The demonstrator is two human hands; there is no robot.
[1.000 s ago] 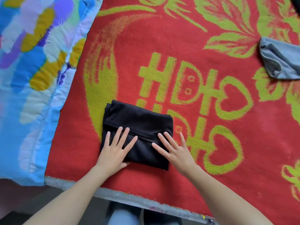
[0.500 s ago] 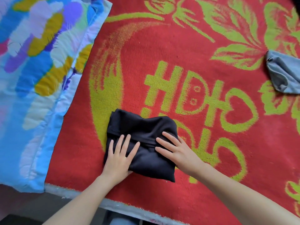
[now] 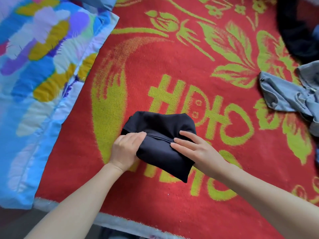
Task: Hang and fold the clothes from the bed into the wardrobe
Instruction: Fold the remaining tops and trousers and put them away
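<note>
Head view was all I had. In it the black garment (image 3: 160,125) lay on the bed as a thick folded bundle, resting on the red blanket (image 3: 155,195) near its front edge and partly covering the yellow-green lettering woven into it. A seam or folded edge ran across the bundle from left to right, about halfway down, and the near part bulged higher than the far part.

My left grip (image 3: 126,149), a bare hand, sat at the bundle's left end. Its fingers (image 3: 136,135) were curled over the cloth at the seam, knuckles up, so it was clutching the black garment there. My right grip (image 3: 195,149) lay on the bundle's right end with its fingers (image 3: 183,140) straight and slightly spread, flat on the fabric and pointing left toward the other hand. It pressed the cloth and held nothing. The two sets of fingertips were near each other along the seam but apart. Both bare forearms came in from the bottom of the frame.

A quilt (image 3: 34,83) in blue, yellow, purple and white covered the bed's left side, its edge lying over the blanket. A grey garment (image 3: 284,99) was crumpled at the right, well apart from the bundle, with a small dark stud on its near corner. A dark cloth (image 3: 296,31) filled the upper right corner; I could not tell what it was.
</note>
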